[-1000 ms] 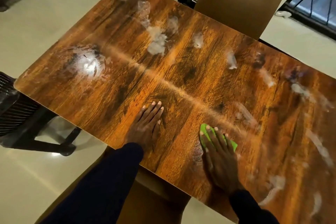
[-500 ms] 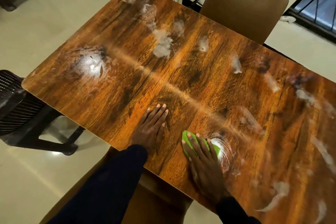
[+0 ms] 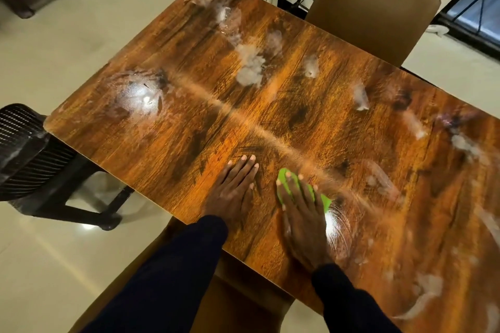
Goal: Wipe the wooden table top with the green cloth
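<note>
A glossy wooden table top (image 3: 189, 127), dark-grained and streaked with whitish smears (thickest toward its far and right parts), fills the scene. A bright green cloth (image 3: 283, 179) lies flat close to its near edge, mostly covered by the right hand (image 3: 303, 216) pressing on it.

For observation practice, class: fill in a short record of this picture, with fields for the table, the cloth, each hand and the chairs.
table: wooden, glossy, with white smears on its far and right parts
cloth: green, flat on the table near its near edge, mostly under the right hand
right hand: presses the cloth, fingers straight and spread
left hand: flat on bare wood beside the cloth, apart from it
chairs: brown chair at the far side; black chair at the left end
</note>
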